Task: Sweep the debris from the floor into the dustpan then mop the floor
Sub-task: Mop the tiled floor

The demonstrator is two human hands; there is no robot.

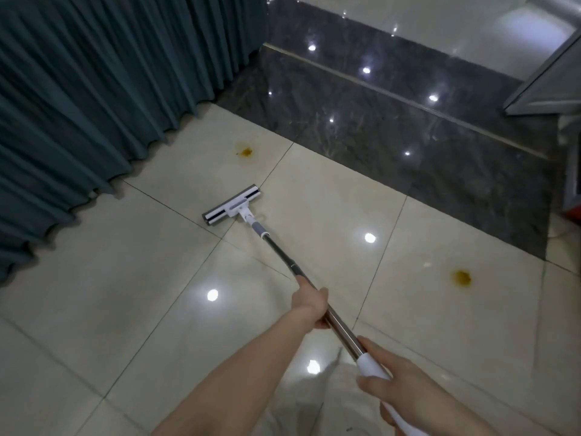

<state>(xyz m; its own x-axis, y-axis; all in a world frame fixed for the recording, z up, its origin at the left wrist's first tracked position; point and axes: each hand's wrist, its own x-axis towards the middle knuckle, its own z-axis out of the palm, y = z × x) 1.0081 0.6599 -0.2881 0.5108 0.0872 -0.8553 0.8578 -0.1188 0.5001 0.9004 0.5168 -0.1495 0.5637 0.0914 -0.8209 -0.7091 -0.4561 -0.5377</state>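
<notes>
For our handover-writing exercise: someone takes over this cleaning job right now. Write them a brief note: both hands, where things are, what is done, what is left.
The left hand grips the mop on its metal shaft; the right hand grips its white end. The mop head rests on the floor.
Unmopped: the far stain, near the curtain ahead of the head, and the right stain.
Done: no loose debris in view, so sweeping looks finished.
Left: mop both stains. No dustpan in view.

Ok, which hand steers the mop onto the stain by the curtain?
Probably left. The left hand grips the shaft lower, nearer the mop head, which sits just short of that stain. The right hand holds the white end grip, more a pivot.
</notes>
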